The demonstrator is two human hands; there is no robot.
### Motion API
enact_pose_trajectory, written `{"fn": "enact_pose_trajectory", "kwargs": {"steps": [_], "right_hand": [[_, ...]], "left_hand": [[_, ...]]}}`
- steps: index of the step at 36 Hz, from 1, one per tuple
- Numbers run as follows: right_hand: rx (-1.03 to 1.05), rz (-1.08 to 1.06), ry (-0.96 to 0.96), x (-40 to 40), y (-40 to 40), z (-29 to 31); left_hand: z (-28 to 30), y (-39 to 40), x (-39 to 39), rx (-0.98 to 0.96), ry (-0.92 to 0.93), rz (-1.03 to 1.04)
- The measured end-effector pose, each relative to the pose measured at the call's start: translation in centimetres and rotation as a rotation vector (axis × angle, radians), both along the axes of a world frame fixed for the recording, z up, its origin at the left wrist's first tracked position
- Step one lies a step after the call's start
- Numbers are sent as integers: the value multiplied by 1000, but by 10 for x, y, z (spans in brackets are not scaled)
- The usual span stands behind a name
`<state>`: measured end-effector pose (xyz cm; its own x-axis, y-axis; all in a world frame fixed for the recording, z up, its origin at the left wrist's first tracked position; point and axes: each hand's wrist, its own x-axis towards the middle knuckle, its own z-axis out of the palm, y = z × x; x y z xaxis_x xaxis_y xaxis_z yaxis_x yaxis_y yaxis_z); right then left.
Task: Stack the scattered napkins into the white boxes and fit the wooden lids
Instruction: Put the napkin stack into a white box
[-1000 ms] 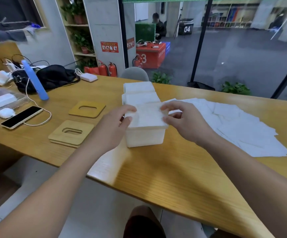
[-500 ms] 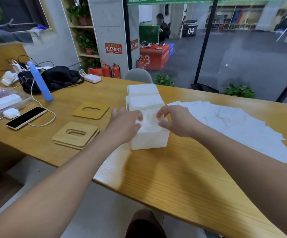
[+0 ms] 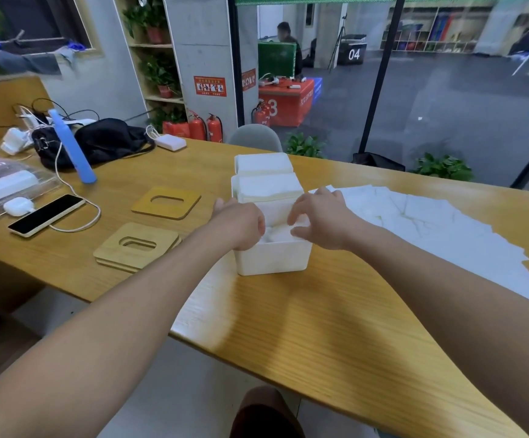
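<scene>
Three white boxes stand in a row on the wooden table; the nearest box (image 3: 272, 259) is open. Both my hands reach into its top. My left hand (image 3: 241, 224) is at the left rim with its fingers curled down inside. At the right rim, my right hand (image 3: 320, 221) pinches the edge of a white napkin (image 3: 277, 236) that lies inside the box. The middle box (image 3: 268, 188) and far box (image 3: 263, 162) hold napkins up to their rims. Scattered napkins (image 3: 430, 226) lie spread out to the right. One wooden lid (image 3: 166, 202) and a small stack of lids (image 3: 136, 246) lie to the left.
At the far left lie a phone (image 3: 46, 214) on a cable, a blue bottle (image 3: 72, 147), a black bag (image 3: 105, 140), a clear tray (image 3: 7, 184) and chargers. A grey chair (image 3: 255, 137) stands behind the table. The table edge runs close in front of me.
Both hands have lowered the napkin from above the nearest box down into it. The view has shifted slightly closer.
</scene>
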<state>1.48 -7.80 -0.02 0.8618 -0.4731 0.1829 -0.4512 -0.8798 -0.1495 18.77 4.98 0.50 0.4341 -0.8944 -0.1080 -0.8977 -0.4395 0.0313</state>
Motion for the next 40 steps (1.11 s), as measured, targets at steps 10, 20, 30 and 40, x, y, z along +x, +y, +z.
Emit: {"fn": "enact_pose_trajectory", "kwargs": {"steps": [10, 20, 30, 40], "right_hand": [[43, -12, 278, 11, 2, 10], [-6, -17, 164, 15, 0, 9], [54, -42, 197, 15, 3, 17], [245, -38, 223, 16, 2, 20]], "left_hand": [[2, 0, 0, 86, -86, -3], [12, 9, -13, 36, -205, 15], [15, 12, -10, 3, -277, 3], [6, 6, 2, -19, -357, -109]]}}
